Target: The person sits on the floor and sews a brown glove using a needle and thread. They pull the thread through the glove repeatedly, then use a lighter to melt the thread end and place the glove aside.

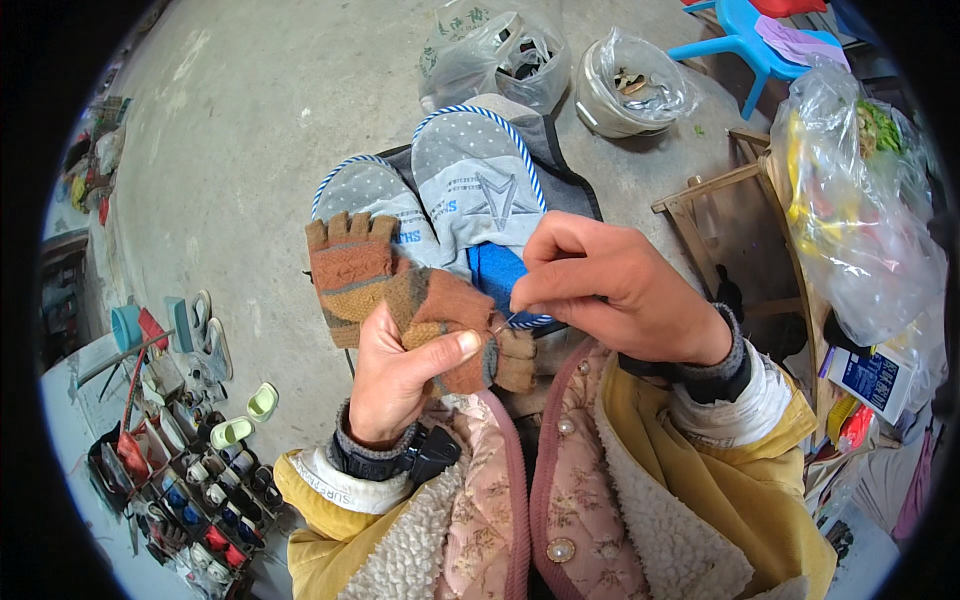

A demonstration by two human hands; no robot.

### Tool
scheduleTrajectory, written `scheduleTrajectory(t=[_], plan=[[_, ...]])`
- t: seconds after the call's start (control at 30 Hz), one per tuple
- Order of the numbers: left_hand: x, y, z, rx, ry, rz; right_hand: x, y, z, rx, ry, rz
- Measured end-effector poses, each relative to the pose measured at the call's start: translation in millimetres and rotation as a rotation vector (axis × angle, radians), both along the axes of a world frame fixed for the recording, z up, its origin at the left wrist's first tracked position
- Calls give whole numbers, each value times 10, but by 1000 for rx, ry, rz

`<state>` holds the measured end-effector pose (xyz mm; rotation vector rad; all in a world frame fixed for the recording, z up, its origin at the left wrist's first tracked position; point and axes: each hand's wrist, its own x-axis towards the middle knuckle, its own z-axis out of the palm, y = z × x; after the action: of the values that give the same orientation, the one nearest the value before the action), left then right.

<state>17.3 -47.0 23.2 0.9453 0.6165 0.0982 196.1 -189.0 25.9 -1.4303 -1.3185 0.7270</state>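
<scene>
Left hand (400, 375): grip closed on brown knitted gloves (450, 305). Right hand (620, 285): grip pinched together right of gloves, contents too small to tell. Grey slippers (475, 185) beyond gloves.

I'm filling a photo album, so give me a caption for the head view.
Left hand holding brown striped gloves, right hand pinching close beside them, with grey slippers just beyond.

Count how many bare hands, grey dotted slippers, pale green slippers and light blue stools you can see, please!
Bare hands: 2
Grey dotted slippers: 2
Pale green slippers: 2
Light blue stool: 1
Total: 7
</scene>
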Motion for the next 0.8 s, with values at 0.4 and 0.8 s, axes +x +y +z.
scheduleTrajectory(t=[0.4,0.8], plan=[[13,-7,-33,-25,34,3,106,-56,-5,-57,253,196],[41,-20,-45,111,60,103,-14,-89,229,-174,274,55]])
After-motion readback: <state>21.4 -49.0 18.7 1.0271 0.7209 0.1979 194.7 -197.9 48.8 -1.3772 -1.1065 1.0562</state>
